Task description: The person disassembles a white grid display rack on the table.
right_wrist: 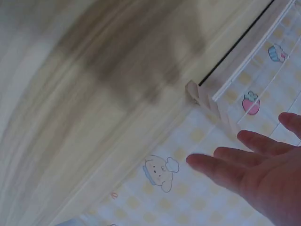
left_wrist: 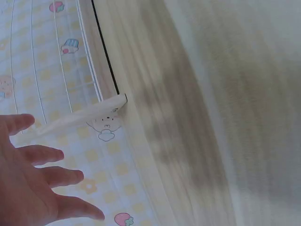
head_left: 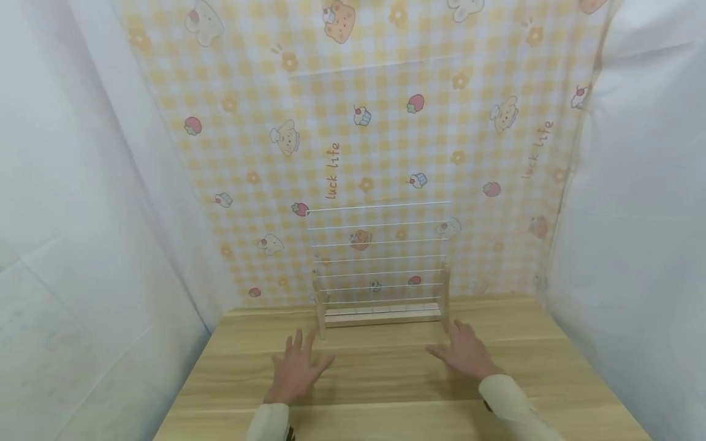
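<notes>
While both hands hover with fingers spread, holding nothing, the rack (head_left: pixel 380 269) stands at the counter's (head_left: pixel 386 392) back edge. The left hand (head_left: pixel 295 367) and right hand (head_left: pixel 466 354) flank it. It looks light and brittle; its wooden side posts seem safest to grasp.

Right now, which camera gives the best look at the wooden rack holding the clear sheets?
The head view: the whole wooden rack shows, standing on the table between both open hands. The left wrist view catches only one end post beside the left hand; the right wrist view shows the other end near the right hand, blurred.
</notes>
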{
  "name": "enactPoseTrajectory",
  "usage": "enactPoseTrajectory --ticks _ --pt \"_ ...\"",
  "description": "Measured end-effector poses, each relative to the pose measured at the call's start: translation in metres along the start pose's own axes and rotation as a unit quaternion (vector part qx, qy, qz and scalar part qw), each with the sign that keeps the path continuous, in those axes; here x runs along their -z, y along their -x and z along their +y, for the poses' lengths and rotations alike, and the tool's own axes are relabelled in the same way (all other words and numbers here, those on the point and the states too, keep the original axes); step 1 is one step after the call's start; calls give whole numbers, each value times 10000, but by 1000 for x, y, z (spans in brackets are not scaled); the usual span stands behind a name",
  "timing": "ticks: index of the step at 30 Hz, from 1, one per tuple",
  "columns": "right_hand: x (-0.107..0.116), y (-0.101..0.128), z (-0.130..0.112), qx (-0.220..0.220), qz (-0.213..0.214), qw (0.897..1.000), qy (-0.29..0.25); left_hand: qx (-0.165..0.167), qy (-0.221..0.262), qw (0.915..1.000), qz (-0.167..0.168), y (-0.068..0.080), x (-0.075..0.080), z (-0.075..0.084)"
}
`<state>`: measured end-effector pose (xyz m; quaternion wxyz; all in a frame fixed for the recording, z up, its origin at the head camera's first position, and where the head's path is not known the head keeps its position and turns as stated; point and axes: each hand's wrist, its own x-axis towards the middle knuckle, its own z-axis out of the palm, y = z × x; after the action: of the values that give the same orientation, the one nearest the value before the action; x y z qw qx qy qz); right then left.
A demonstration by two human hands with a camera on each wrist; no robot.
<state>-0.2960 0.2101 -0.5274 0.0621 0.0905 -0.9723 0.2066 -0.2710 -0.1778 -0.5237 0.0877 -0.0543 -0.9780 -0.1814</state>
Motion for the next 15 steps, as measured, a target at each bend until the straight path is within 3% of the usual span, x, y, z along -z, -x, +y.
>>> enactPoseTrajectory --ticks 4,8,15 --pt "12 -13 6 147 -151 9972 -718 0 1057 9944 27 -13 5 -3" --pt "26 -27 9 97 -212 9920 -1240 -64 2185 9758 63 -26 7 -8" --pt "43 -42 14 5 -202 9931 -1151 224 3021 9530 -39 -39 8 -11"
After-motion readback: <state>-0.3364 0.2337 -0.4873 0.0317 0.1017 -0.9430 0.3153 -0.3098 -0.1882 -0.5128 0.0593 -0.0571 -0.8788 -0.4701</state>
